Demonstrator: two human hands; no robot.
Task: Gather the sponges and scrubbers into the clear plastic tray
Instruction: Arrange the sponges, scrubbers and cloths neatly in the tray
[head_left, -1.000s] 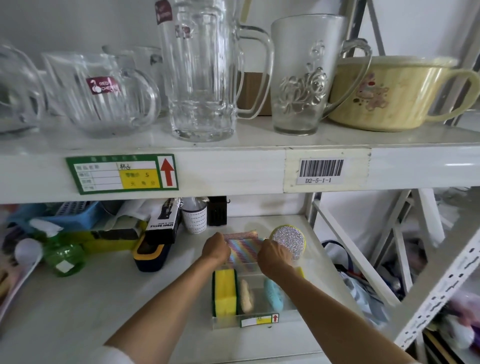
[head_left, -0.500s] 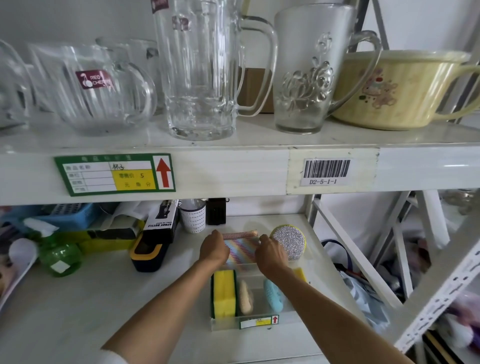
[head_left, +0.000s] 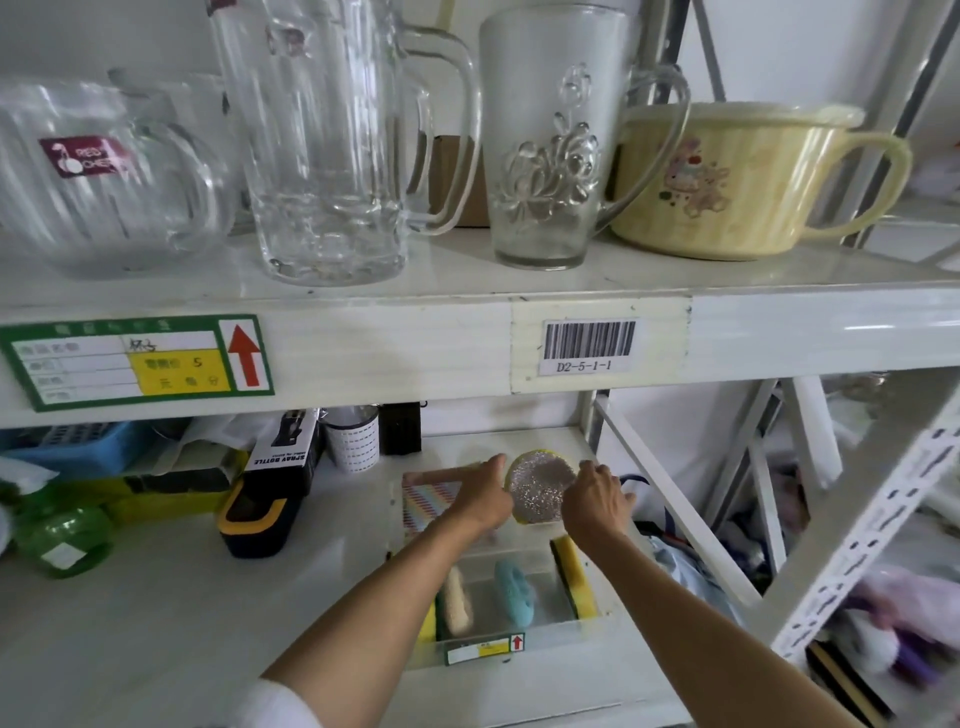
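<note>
A clear plastic tray with a label on its front sits on the lower shelf. It holds a beige scrubber, a teal sponge, a yellow-green sponge at its right wall, and another yellow sponge mostly hidden by my left forearm. Just behind the tray is a round silver glitter scrubber with a yellow rim. My left hand grips its left edge and my right hand its right edge. A striped flat scrubber lies left of it, partly under my left hand.
Left on the lower shelf are a black-and-yellow case, a spray bottle box, a white cup, a green bottle and a blue basket. The upper shelf overhangs with glass mugs and a yellow bowl.
Both hands have moved right, off the striped scrubber, and now close on either side of the round silver scrubber. The camera has come closer.
</note>
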